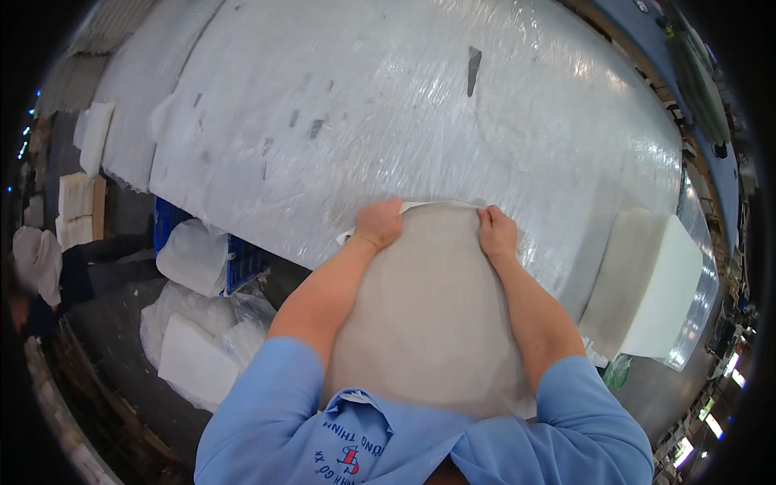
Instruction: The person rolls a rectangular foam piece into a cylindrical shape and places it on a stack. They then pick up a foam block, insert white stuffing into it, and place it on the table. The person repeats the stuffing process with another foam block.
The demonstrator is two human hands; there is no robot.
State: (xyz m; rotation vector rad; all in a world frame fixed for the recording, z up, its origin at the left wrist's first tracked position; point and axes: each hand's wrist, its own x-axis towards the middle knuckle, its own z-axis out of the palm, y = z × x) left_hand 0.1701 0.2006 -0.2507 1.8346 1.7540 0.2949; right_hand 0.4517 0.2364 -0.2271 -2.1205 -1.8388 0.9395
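Left hand clenched, right hand clenched too, both gripping the far edge of the beige sheet, which spreads between them toward the near blue shirt (plastic-covered counter stretching away far).

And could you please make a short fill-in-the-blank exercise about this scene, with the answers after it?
1. The left hand and right hand hold the beige sheet by its ____ (near/far) edge.
2. The crate on the person's left is coloured ____.
3. The beige-and-white pile lies to the person's ____ (left/right).
Missing words: far; blue; right.
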